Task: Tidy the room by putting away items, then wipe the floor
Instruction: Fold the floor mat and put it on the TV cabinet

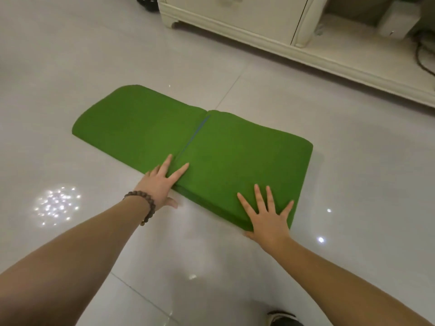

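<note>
shoe: dark toe with a pale band (pixel 281 318), bottom edge of view, on the tiles.
floor: glossy pale tiles (pixel 70 67), grout lines visible, light reflections scattered — brightest cluster sits left of the left forearm.
right hand: (pixel 268 215) flat, palm down, fingers spread wide, on the near right corner of the mat; heel of the palm hangs over the mat's near edge, thumb side on the tile. Grips nothing.
left hand: (pixel 160 183) flat and open too, fingers fanned, fingertips on the mat right beside the seam; palm and thumb rest on the floor just off the near edge. Grips nothing.
bracelet: dark brown beads (pixel 143 204) around the left wrist.
mat: green (pixel 235 161), folded into layers, lying flat on the floor mid-frame; two halves meet edge to edge at a centre seam, a thin blue-grey strip shows in the gap. Outer ends are rounded folds.
cabinet: cream, low (pixel 235 17), beyond the mat at top — stands on a short foot, well apart from the mat.
cable: dark (pixel 421 55), top right, on the cabinet's open lower shelf.
dark object: top left near the cabinet corner (pixel 146 2), cut off, cannot tell what.
</note>
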